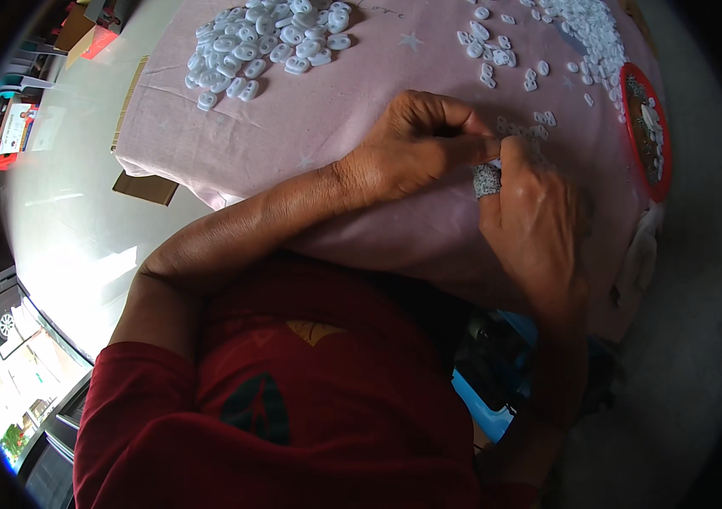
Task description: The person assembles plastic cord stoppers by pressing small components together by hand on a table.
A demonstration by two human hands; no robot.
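Pink-draped worktop point(250, 153) across the upper half of the frame, with pale floor point(64, 178) at the left. Right of centre, left hand point(416, 144) and right hand point(539, 199) close together, fingers point(468, 151) of both brought to a tight pinch, apparently on a small white piece point(495, 162); mostly covered, so cannot tell its exact shape. Grey speckled wrap point(486, 181) around one right finger, apparently the thumb. Main risk, in careful judgement: losing the piece from the pinch, because of very little surface to hold and perhaps less feeling through the wrap. If dropped, could be mixed with the loose pale pieces point(542, 120) just above the fingertips. Also possible, by swinging the right hand too wide: knocking the red dish point(659, 188) at the right and scattering its contents. Less exposed: white pile point(246, 51) at upper left, well apart from both hands.
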